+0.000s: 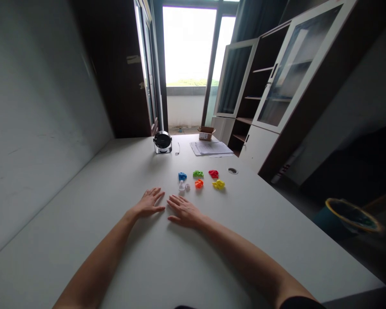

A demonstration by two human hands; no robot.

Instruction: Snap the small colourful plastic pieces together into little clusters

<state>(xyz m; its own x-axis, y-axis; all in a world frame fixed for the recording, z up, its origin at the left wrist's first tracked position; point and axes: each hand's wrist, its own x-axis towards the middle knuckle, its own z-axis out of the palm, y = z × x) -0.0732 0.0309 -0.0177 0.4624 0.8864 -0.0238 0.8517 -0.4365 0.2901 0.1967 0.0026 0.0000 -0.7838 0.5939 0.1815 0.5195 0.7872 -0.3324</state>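
Flat on the white table (93, 206) lies my left hand (149, 202), fingers spread and holding nothing. My right hand (184, 211) rests beside it, also palm down with fingers stretched out; a small gap separates the two. Just beyond my right fingertips are small coloured plastic pieces in two rows. The nearer row has a white piece (182, 186), an orange piece (198, 184) and a yellow piece (218, 184). Behind them sit a blue piece (182, 176), a green piece (198, 174) and a red piece (213, 174). Their exact kind is too small to make out.
At the table's far side stand a round black-and-silver device (162, 142), papers (212, 148) and an open cardboard box (206, 134). A cable hole (232, 171) is near the right edge. A wall (45, 107) borders the left; a bin (352, 214) stands right.
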